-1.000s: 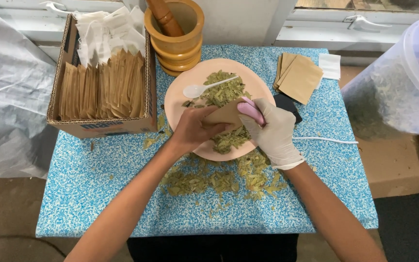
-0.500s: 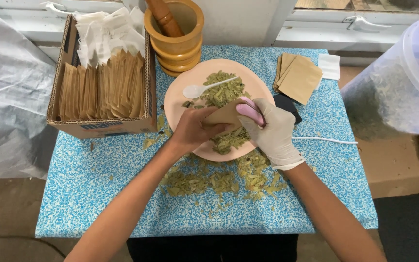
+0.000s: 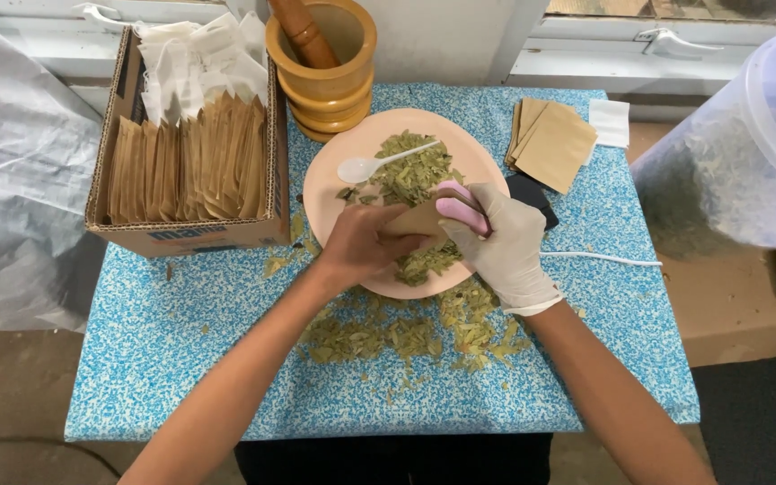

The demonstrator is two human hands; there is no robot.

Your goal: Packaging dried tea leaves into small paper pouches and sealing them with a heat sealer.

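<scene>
Gripping a small brown paper packet (image 3: pixel 417 218) over the pink plate (image 3: pixel 334 180), the bare left hand (image 3: pixel 361 241) pinched it by its near edge. The gloved right hand (image 3: pixel 505 242) was clenched around a pink tool (image 3: pixel 462 208) pressed against the packet's far side. Dried green leaves (image 3: pixel 415 166) lay heaped on the plate beside a white plastic spoon (image 3: pixel 374 164), and more leaves were scattered on the blue desk (image 3: pixel 181 359). A cardboard box (image 3: pixel 186 235) of packets sat to the left, a wooden mortar (image 3: pixel 325 85) behind the plate.
</scene>
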